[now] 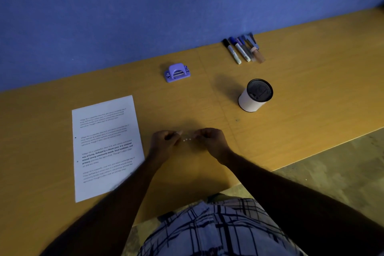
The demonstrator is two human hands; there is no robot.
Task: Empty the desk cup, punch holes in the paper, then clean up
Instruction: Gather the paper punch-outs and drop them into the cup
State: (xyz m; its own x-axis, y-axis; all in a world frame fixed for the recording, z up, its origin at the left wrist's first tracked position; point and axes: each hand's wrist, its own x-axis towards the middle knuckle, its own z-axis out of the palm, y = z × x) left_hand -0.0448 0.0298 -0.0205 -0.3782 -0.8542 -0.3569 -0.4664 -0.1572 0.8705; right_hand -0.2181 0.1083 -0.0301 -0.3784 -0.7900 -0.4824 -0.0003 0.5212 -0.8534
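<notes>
- The left hand (164,140) and right hand (209,138) are hovering close together low over the worktop (301,93), at centre frame; both are curled, fingertips pinched towards each other.
- Between them something small and clear seems to be held, though it is too blurred to name; whether each grip is truly grasping it I cannot tell.
- A few tiny white dots (187,139) are showing in the gap between the hands; whether they are lying on the worktop or inside the held thing is unclear.
- The paper (107,147), printed with text, is lying flat at left of centre, just beside the left forearm; two dark holes are showing near its left edge.
- The punch (177,72), purple, is sitting above centre, near the blue wall (124,16), well apart from the paper.
- The cup (256,95), white-sided with a dark mesh inside, is standing upright at right of centre.
- The pens (243,50), a row of markers and other pieces, are lying side by side at upper right, against the wall, apart from the cup.
- A checked shirt (218,230) is filling the bottom of the frame.
</notes>
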